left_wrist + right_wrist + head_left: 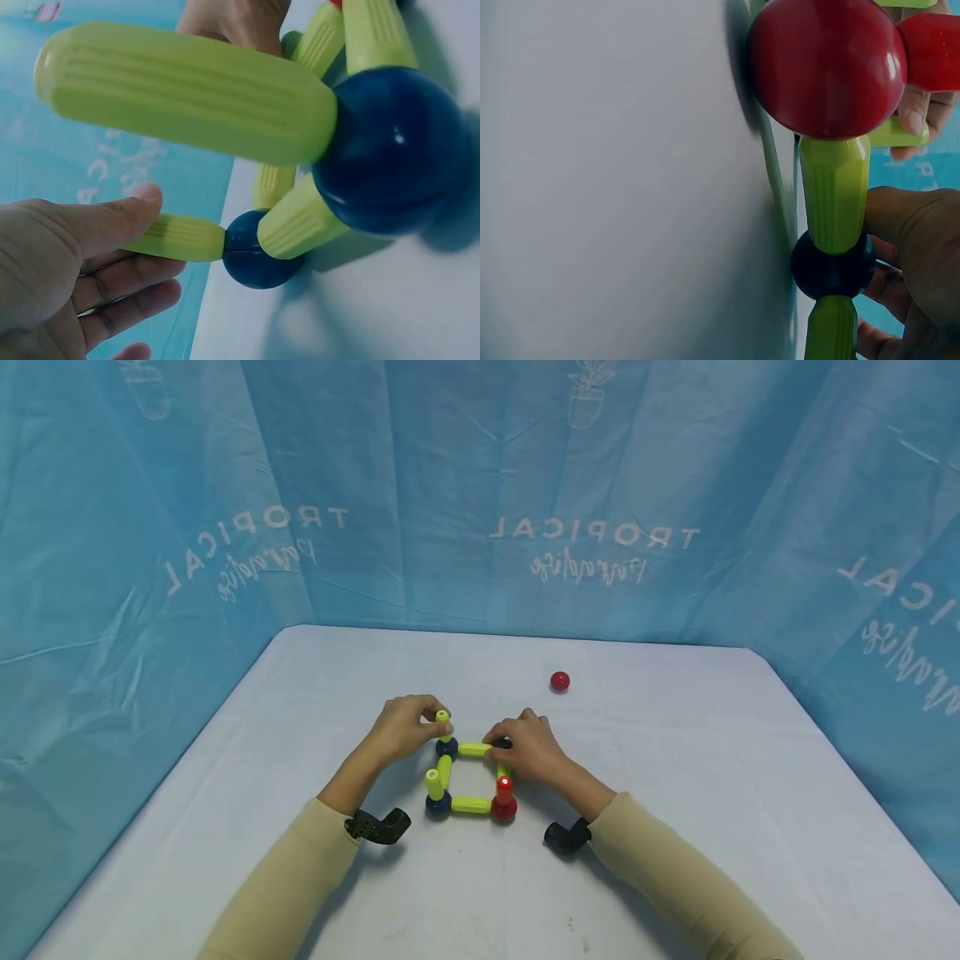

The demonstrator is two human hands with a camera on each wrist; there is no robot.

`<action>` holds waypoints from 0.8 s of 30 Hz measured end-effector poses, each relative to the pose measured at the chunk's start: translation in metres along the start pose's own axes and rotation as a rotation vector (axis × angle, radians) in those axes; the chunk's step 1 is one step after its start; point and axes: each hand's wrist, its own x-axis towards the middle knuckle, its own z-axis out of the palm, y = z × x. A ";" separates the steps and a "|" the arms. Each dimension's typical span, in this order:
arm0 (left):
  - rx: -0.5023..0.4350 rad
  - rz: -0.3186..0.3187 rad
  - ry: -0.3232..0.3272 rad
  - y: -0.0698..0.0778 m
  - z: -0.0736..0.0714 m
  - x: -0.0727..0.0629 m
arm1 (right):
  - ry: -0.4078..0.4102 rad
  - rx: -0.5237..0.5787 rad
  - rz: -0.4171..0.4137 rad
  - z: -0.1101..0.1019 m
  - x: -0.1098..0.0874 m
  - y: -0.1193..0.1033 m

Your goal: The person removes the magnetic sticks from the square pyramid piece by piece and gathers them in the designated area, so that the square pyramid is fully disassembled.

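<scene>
Pinching, with the left hand, the upright lime rod between thumb and fingers, in contact at its lower end with the far-left blue ball. Pinching, with the right hand, the dark ball at the far-right corner of the square frame, on the white table. Best to press the rod straight down along its own axis, without tilt or twist. Meanwhile, brace the dark ball lightly, to guard against sliding and against parting it from the far rod. Avoid tugging sideways with the right hand, so as not to strain the side rod against the red ball. Mind the wrists around the near corners, for fear of knocking the near-left upright rod or the red rod, both handy for comparing plumb. On letting go, open thumb and fingers evenly, rather than dragging the rod upward. Leave aside the loose red ball, beyond the frame and apart from both hands
</scene>
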 end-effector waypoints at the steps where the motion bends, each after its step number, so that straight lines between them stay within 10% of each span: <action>1: 0.003 0.008 0.003 0.004 0.003 0.000 | 0.003 -0.009 0.001 -0.002 -0.003 0.004; 24: 0.068 0.174 0.022 0.059 0.048 0.009 | 0.012 -0.016 -0.019 -0.028 -0.046 0.050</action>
